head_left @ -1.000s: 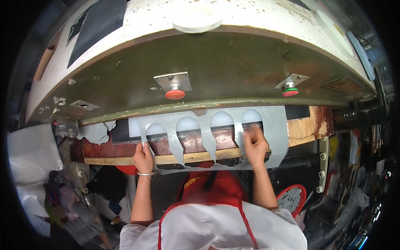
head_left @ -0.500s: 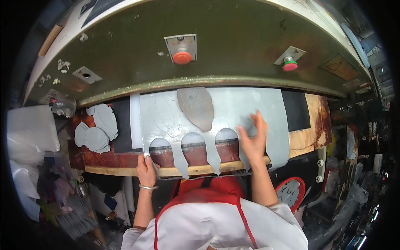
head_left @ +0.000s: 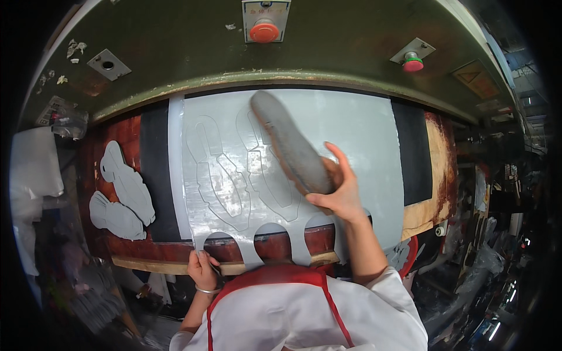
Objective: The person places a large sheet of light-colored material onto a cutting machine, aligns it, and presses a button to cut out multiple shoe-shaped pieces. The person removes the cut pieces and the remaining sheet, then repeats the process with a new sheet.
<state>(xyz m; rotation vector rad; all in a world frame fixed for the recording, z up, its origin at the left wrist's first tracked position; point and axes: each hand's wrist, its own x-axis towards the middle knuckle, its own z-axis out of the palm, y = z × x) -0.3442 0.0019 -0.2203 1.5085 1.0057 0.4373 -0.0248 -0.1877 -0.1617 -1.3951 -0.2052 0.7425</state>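
Right hand (head_left: 338, 190) is closed around the near end of a long sole-shaped cutting die (head_left: 290, 142), fingers wrapped over its edge; the die lies tilted across the upper middle of the grey sheet (head_left: 357, 134), its far end pointing toward the press head (head_left: 175, 52). Left hand (head_left: 202, 269) pinches the sheet's near edge at the left corner, fingers curled on the material. The sheet lies flat on the dark cutting board (head_left: 153, 169), with sole outlines already pressed into its left half and rounded notches cut along the near edge (three visible). Two cut grey sole pieces (head_left: 124, 196) lie left of the sheet, apart from it. A red button (head_left: 264, 31) sits on the press head above.
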